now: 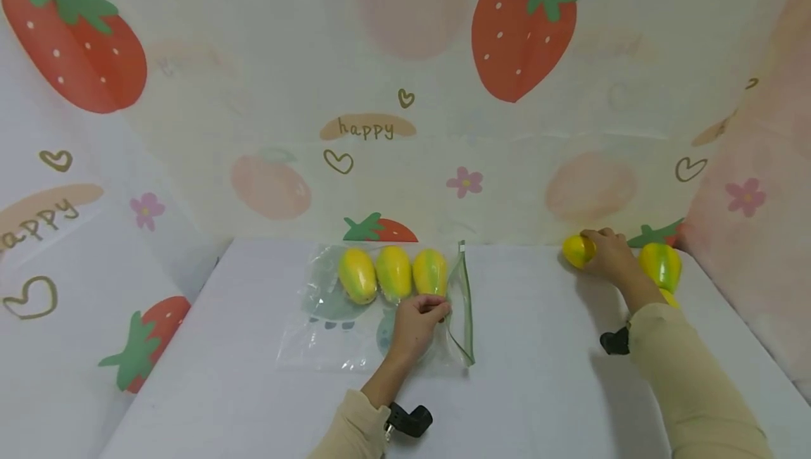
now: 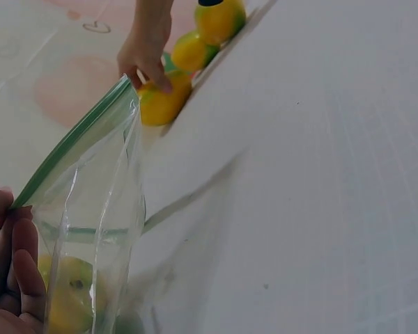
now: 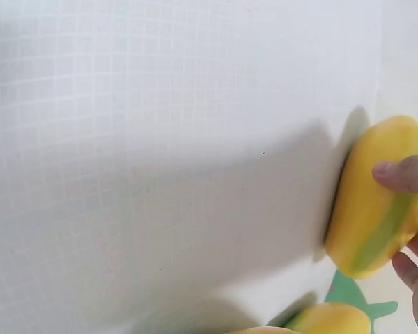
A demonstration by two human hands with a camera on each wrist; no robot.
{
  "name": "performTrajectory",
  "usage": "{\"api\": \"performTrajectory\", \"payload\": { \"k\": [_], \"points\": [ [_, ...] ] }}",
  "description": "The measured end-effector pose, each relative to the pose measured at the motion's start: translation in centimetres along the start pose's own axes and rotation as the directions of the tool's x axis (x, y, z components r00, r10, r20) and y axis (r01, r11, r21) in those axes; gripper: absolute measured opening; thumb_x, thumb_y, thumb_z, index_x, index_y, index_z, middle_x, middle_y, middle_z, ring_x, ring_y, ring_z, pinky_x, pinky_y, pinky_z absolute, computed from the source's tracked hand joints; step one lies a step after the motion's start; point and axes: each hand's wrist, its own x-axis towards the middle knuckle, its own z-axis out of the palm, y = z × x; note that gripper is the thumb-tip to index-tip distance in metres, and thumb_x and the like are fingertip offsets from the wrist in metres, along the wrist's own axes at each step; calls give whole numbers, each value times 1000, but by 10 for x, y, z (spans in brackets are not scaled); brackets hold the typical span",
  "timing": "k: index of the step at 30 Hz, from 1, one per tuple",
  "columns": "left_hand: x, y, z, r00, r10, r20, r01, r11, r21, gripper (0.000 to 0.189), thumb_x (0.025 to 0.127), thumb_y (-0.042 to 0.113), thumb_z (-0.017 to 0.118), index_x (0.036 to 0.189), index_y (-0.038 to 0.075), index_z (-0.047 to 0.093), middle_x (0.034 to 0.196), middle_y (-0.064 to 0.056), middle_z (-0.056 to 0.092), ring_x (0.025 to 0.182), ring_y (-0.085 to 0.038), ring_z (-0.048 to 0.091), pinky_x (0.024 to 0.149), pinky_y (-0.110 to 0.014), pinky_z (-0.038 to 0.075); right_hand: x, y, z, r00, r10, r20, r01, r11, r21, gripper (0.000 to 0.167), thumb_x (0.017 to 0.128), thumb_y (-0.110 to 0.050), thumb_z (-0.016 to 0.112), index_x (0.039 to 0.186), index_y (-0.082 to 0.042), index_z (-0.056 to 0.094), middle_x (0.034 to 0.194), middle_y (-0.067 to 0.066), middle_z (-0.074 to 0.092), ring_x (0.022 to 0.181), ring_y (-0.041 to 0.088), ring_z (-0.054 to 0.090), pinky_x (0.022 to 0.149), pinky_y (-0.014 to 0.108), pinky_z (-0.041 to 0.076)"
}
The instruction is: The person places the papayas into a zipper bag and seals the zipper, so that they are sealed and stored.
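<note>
A clear zip bag (image 1: 298, 346) with a green zip edge lies on the table, its mouth toward the right. Three yellow-green fruits, papaya-like in shape, sit in a row inside: a left one (image 1: 357, 277), a middle one (image 1: 394, 274) and a right one (image 1: 430, 270). My left hand (image 1: 413, 331) pinches the bag's green edge (image 2: 70, 142), and the mouth stands apart there. Far to the right, my right hand (image 1: 613, 256) grips another yellow-green fruit (image 3: 369, 202) by its sides, thumb on one face. That fruit is at the table's back edge.
Beside my right forearm are two more fruits, one larger in view (image 1: 660, 266) and one mostly hidden by the arm (image 1: 669, 297). Behind the white table (image 1: 519, 374) rises a backdrop (image 1: 285, 93) printed with strawberries. A pink side panel (image 1: 760, 269) borders the right.
</note>
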Motion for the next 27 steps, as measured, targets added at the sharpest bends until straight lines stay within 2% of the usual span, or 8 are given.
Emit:
{"api": "performTrajectory", "payload": {
  "k": [2,5,8,11,14,27],
  "points": [
    [-4,6,-2,1000,11,8,-11,1000,1,20,89,5,64,100,-11,68,87,-20,69,70,-7,55,66,-18,44,1,2,2,1000,5,-2,-5,1000,5,66,86,-8,65,144,4,35,141,36,30,121,53,29,103,70,30],
    [-3,5,-2,1000,11,14,-11,1000,0,21,90,6,64,101,-12,68,88,-21,69,70,-6,55,66,-18,45,2,5,4,1000,1,-8,-1,1000,7,65,87,-6,65,144,3,35,141,36,31,121,53,29,103,70,31],
    [4,-7,1,1000,-4,5,4,1000,-2,20,90,7,65,101,-9,69,90,-21,70,70,-6,55,67,-17,44,2,7,6,1000,-13,-27,13,1000,4,65,86,-4,64,144,3,36,140,37,32,121,53,29,102,69,32],
    [13,-25,4,1000,11,-8,-11,1000,-10,20,89,10,67,100,-7,71,87,-17,70,70,-6,55,66,-18,45,2,7,6,999,-15,-32,15,1000,1,65,86,-4,64,144,3,35,139,37,32,121,53,29,102,69,32],
    [17,-34,5,1000,18,-16,-19,1000,-22,20,88,13,69,99,-4,72,85,-13,71,69,-6,56,66,-19,46,1,6,6,999,-12,-33,11,1000,-9,65,86,-4,63,144,3,35,139,37,32,121,53,30,103,68,32],
    [19,-35,3,1000,1,-23,-1,1000,-12,21,86,16,71,97,-2,73,84,-11,71,69,-7,57,67,-20,46,0,7,8,998,-30,-62,29,999,-19,64,85,-3,62,143,4,36,137,37,34,118,53,32,99,67,35]
  ]
}}
